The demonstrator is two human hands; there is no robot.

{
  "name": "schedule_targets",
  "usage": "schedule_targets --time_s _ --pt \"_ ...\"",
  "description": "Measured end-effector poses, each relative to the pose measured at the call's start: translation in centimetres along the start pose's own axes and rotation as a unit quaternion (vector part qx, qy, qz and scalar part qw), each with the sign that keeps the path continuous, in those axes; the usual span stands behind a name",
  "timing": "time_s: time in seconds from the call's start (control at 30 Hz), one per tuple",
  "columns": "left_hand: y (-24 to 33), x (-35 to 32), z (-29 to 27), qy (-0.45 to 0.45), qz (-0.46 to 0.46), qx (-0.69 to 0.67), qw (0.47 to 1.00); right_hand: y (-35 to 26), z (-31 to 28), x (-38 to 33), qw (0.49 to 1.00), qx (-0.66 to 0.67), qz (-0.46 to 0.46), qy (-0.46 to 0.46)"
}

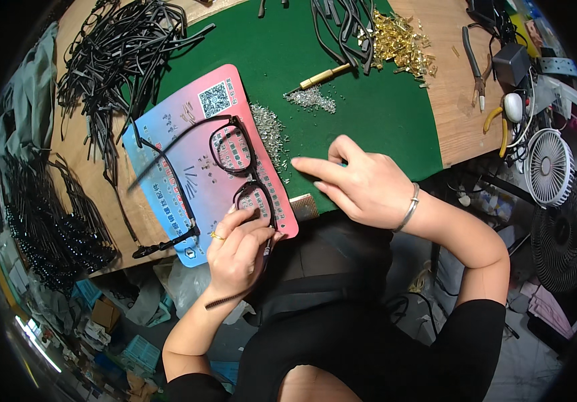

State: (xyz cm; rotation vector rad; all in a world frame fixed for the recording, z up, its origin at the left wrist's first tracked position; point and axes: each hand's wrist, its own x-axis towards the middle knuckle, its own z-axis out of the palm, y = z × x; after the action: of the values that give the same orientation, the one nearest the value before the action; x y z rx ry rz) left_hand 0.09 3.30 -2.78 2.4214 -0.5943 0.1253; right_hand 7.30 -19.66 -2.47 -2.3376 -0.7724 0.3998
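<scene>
A black eyeglass frame [253, 161] with two rims is in my left hand [238, 248], whose fingers close round its lower rim. One temple curves away to the left from the upper rim. A dark ribbed tip [225, 301] sticks out below this hand; whether it belongs to the same frame I cannot tell. My right hand [365, 184] holds nothing visible, its index finger stretched to the edge of a heap of tiny silver screws [268, 134]. Under the frame is a pink and blue printed card [218, 84] with several small metal pieces on it. A black temple arm [182, 179] crosses the card.
A brass-handled screwdriver [316, 78] lies by a second heap of silver bits [314, 100]. Gold-coloured parts [402, 47] and bundled black temple arms [124, 53] lie at the back. Pliers [476, 70] and a small white fan [548, 167] are at right.
</scene>
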Motion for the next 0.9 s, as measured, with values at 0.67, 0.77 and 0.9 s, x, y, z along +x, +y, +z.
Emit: schedule_targets --time_s 0.67,0.77,0.9 --pt "-1.8 -1.6 2.1 0.093 0.026 -0.052 0.994 -2.8 2.7 -1.1 0.994 0.017 -0.096 -0.045" --pt "-1.8 -1.7 2.1 0.086 0.024 -0.054 0.995 -2.3 3.0 -1.1 0.99 -0.032 -0.136 -0.024" --pt "-1.7 -1.7 2.0 0.081 0.021 -0.054 0.995 -2.2 3.0 -0.8 0.989 -0.013 -0.145 -0.037"
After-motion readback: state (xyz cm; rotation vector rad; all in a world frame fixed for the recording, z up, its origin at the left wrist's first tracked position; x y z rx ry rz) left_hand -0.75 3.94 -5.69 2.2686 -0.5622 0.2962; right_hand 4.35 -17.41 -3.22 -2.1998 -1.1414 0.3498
